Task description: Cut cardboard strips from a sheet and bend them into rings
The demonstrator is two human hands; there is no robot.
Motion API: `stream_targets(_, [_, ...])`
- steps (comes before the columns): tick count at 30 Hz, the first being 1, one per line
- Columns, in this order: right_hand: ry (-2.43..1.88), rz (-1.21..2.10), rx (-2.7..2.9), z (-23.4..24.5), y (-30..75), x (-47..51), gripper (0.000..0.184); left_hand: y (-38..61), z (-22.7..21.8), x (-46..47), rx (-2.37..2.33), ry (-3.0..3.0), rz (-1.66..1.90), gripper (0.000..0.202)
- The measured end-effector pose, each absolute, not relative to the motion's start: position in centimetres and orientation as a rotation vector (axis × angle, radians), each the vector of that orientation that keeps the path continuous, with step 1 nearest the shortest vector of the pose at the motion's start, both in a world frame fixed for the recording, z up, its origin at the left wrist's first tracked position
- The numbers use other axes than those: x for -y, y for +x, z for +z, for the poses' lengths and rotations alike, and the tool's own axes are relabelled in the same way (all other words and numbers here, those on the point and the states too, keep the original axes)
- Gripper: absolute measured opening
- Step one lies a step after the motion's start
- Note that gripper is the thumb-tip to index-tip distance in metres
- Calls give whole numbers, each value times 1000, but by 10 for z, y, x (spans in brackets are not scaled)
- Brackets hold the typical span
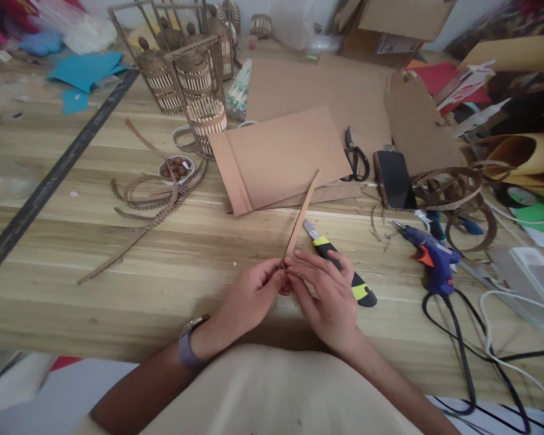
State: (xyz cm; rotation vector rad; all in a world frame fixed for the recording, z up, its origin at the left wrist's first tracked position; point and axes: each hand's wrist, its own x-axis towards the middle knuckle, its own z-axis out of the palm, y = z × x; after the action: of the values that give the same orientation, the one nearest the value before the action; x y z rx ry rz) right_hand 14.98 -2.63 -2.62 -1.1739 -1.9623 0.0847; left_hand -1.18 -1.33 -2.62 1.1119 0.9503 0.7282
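A narrow cardboard strip (301,216) points up and away from my fingers, its far tip over the edge of a cardboard sheet (285,157). My left hand (258,291) pinches the near end between thumb and fingers. Right beside it, my right hand (324,293) grips the same end, the fingertips of both hands meeting. What lies between the fingertips is partly hidden. A utility knife (326,246) with black and yellow handle lies on the table, partly behind my right hand, its blade out.
Scissors (356,158), a phone (394,179) and a blue glue gun (433,257) with cables lie to the right. Cardboard strips (152,217) and a bowl of brown beads (176,170) lie left. Lantern-like cardboard-and-stick models (194,75) stand behind. A dark metal bar (63,166) crosses the left side.
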Motion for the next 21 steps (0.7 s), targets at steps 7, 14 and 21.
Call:
stream_targets(7, [-1232, 185, 1880, -29, 152, 27, 15, -11, -24, 15, -908, 1092, 738, 32])
stream_targets(14, [-1371, 394, 1612, -32, 153, 26, 11, -12, -18, 17, -863, 1063, 705, 33])
stream_targets(21, [-1195, 292, 1837, -30, 154, 28, 10, -12, -24, 14, -829, 1027, 717, 42])
